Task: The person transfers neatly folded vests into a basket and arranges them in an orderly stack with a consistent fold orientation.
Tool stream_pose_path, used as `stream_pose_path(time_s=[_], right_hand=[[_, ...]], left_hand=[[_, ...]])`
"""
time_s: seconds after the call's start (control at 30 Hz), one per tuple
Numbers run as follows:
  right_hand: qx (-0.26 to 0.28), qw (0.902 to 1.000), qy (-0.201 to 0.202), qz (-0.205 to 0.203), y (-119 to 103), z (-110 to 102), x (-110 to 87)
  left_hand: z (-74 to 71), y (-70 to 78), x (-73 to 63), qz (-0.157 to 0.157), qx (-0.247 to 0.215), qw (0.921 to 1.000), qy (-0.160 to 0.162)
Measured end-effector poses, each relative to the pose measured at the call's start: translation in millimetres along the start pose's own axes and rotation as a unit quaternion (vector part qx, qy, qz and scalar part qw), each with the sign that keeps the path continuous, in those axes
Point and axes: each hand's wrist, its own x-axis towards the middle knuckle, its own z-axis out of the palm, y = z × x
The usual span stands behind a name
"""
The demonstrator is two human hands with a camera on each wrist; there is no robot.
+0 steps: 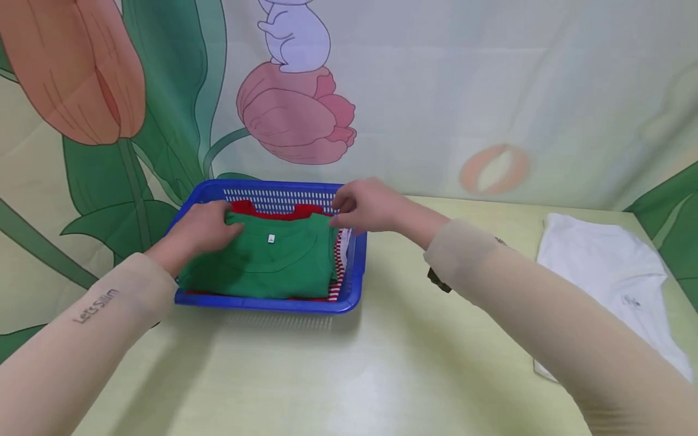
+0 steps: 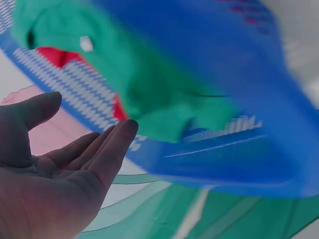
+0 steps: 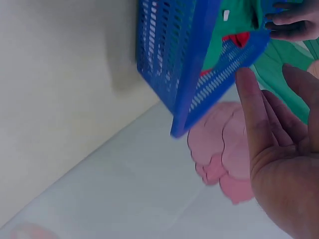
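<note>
T-shirt of folded green fabric (image 1: 283,263) is lying flat atop red-and-white striped cloth (image 1: 334,292) inside your blue perforated plastic basket (image 1: 262,305), whose walls are probably keeping the stack from spreading. You are holding your left hand (image 1: 204,227) and right hand (image 1: 373,206) apart near the shirt's opposite shoulders, fingers loosely extended and gripping nothing, seemingly framing its width.

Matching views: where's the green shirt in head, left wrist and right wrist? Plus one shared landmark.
Head: green shirt left of centre, lying in the blue basket.
Left wrist: green shirt from the upper left to just right of centre, blurred.
Right wrist: green shirt at the top, right of centre, partly behind the rim.
Shared landmark: the blue basket around it, visible in all three.
</note>
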Motion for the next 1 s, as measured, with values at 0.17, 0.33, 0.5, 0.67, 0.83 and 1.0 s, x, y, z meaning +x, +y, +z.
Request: stream_pose_path(time_s=[0.17,0.33,0.5,0.67,0.83,1.0], right_hand=[[0.039,0.9989,0.017,0.019,12.7,-19.8,-18.6],[0.044,0.9975,0.036,0.041,23.7,-40.0,-34.0],[0.044,0.9965,0.048,0.053,34.4,-57.1,-47.3],[0.045,0.9951,0.06,0.064,49.0,-70.6,-62.9],[0.036,0.9945,0.066,0.072,59.5,-82.5,-79.5],[0.037,0.9941,0.061,0.082,72.7,-89.0,-93.7]], left_hand=[[-12.4,26.6,0.6,0.014,-0.02,0.9997,0.005],[-21.6,51.2,0.1,0.029,-0.024,0.9993,0.006],[-27.7,74.4,-2.1,0.043,-0.029,0.9986,0.008],[-32.7,99.9,-6.4,0.056,-0.042,0.9975,0.006],[-34.3,119.6,-8.5,0.075,-0.04,0.9962,0.019],[-34.6,137.4,-12.2,0.103,-0.029,0.9935,0.041]])
